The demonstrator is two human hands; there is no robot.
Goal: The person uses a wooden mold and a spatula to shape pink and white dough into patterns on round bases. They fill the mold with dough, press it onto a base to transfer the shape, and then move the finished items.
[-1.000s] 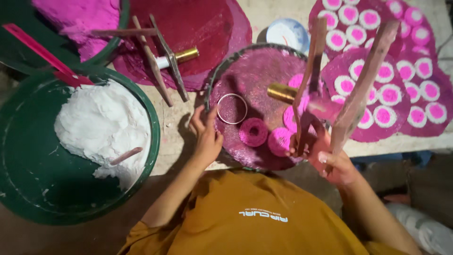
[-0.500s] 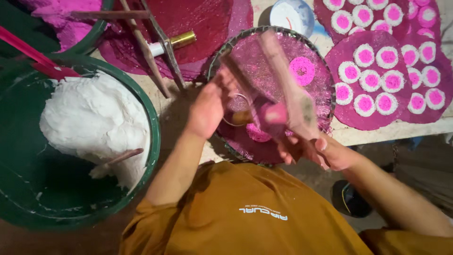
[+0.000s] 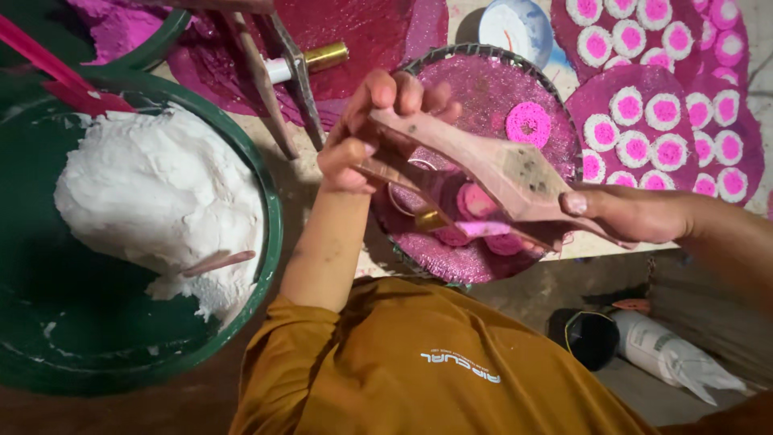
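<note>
Hands: left hand (image 3: 378, 129) and right hand (image 3: 624, 211) grip wooden paddle (image 3: 491, 165) over pink tray (image 3: 451, 80) rim.
Green basin (image 3: 266, 209): white powder (image 3: 153, 193).

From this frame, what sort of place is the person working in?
Probably a small handcraft workshop: a green basin of white paste, a round tray dusted with pink powder, and rows of pink-and-white discs laid out.

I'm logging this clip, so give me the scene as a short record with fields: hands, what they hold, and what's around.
left hand: grips the upper ends of the wooden paddles
right hand: holds the paddles' lower ends
under the hands: round tray with pink powder and pink discs
to the left: green basin of white paste
to the right: pink-and-white discs on mats
</note>
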